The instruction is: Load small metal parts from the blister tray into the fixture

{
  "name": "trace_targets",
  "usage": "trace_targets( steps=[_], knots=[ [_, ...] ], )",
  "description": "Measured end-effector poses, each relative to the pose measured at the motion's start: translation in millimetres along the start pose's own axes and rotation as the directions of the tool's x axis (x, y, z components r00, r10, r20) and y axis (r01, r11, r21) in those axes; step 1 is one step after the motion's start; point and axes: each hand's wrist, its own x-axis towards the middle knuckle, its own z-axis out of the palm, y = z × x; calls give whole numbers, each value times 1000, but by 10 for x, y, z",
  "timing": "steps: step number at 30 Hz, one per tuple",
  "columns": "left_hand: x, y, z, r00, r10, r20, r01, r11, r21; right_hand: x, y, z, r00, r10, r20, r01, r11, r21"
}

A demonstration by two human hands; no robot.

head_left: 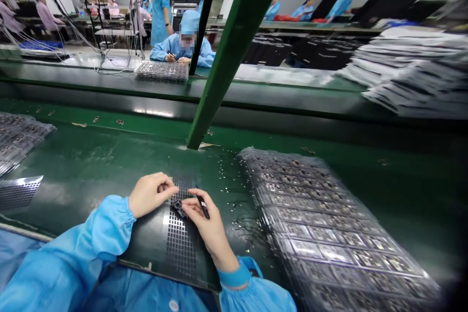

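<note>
My left hand is closed in a pinch over a sheet with rows of small dark rectangles; whatever lies between its fingertips is too small to make out. A small black electronic part sits just below those fingertips, above the sheet. The thumb and fingers of my right hand touch the part's right side. Black tweezers with a white mark are tucked in that same hand, their tip pointing up and away from me. The fingers partly hide the part.
Clear trays filled with small parts are stacked on the right, with thin wires scattered beside them. More trays and another patterned sheet lie left. A green post rises ahead. A co-worker sits opposite.
</note>
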Motion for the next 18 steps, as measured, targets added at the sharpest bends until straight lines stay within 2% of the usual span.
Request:
trace_targets(
  steps=[2,5,9,18],
  knots=[
    [2,-49,82,982,-95,164,114,987,-111,-15,-6,6,1000,3,2,-3,1000,-5],
    [6,-93,188,952,-169,257,239,931,-274,-28,-8,9,1000,5,-9,-5,1000,-1],
    [8,-97,219,939,-222,264,310,879,-362,-27,-3,4,999,7,-46,-7,1000,5],
    [-6,-80,207,950,-181,255,266,897,-354,-39,7,8,998,13,-67,-12,1000,9]
  ],
)
